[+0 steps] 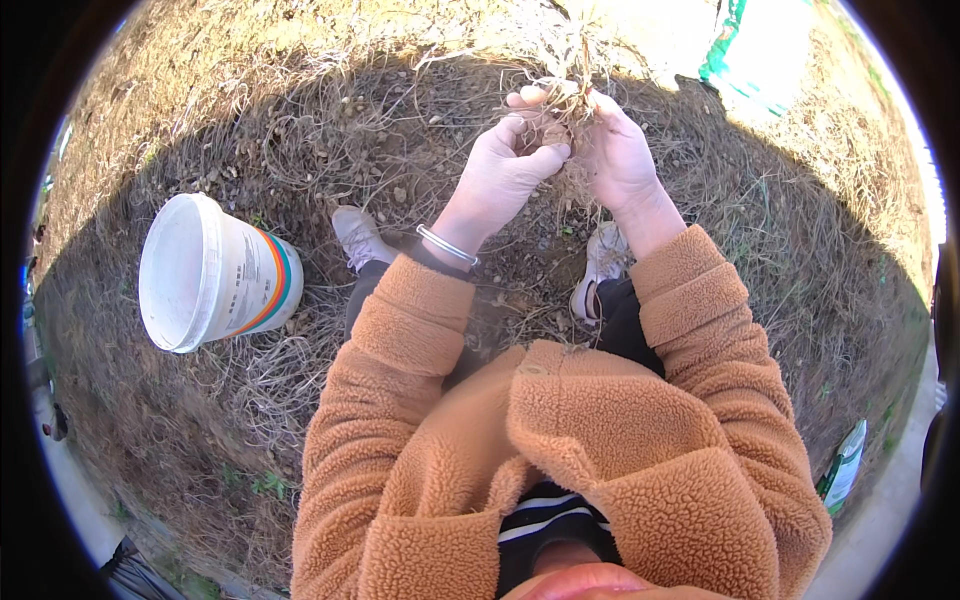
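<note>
Up at the far middle of the head view, both hands meet at a dry peanut plant (572, 98), its withered stems pointing away from me. My left hand (508, 170), with a silver bangle at the wrist, has thumb and fingers closed around tan pods (553, 134) among the roots. On the other side, my right hand (622, 152) grips the plant near the base of its stems. Some of its fingers are hidden behind the roots. Brown fleece sleeves cover both forearms.
On my left a white plastic bucket (210, 270) with coloured stripes leans its opening outward. Dry stalks (270, 360) litter the soil around my shoes (600, 268). A white-and-green sack (760, 50) lies at the far right, and a green-and-white packet (843, 468) sits at the near right.
</note>
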The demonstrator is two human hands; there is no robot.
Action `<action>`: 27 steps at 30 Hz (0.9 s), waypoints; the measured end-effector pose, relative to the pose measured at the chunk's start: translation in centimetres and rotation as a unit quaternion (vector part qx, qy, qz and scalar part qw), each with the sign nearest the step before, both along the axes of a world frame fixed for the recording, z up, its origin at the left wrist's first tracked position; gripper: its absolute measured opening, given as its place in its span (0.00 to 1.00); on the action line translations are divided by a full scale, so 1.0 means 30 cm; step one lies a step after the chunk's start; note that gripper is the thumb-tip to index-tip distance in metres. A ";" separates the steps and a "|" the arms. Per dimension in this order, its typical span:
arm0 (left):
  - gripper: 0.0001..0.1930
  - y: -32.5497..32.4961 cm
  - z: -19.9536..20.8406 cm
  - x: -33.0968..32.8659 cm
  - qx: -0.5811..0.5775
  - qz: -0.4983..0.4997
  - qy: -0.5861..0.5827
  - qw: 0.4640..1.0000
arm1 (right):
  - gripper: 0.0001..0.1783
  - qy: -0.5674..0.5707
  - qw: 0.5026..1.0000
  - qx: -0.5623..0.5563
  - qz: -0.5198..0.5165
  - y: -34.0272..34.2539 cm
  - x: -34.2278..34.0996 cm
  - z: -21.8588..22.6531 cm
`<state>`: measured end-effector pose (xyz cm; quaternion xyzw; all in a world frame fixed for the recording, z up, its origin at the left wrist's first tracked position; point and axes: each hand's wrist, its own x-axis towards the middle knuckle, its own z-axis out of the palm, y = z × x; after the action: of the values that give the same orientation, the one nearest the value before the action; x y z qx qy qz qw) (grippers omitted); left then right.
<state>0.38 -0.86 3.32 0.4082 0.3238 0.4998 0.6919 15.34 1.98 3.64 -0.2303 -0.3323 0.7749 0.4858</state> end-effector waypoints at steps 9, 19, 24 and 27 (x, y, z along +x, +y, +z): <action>0.09 0.014 -0.037 -0.025 -0.037 -0.060 -0.056 0.996 | 0.26 0.121 0.991 -0.030 0.058 -0.009 0.020 -0.048; 0.15 0.029 -0.065 -0.075 -0.139 0.044 -0.034 0.989 | 0.17 -0.067 0.989 -0.026 -0.127 0.040 0.039 -0.010; 0.08 0.045 -0.048 -0.119 -0.138 0.109 0.023 0.984 | 0.16 -0.210 0.954 0.038 -0.211 0.033 0.024 -0.021; 0.10 0.025 -0.041 -0.132 -0.156 0.018 -0.064 0.985 | 0.21 -0.280 0.923 0.136 -0.227 0.033 0.020 -0.021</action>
<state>-3.57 -0.11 2.08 0.2562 0.3603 0.4808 0.7572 15.94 2.97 3.01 -0.4386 -0.4959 0.4950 0.5628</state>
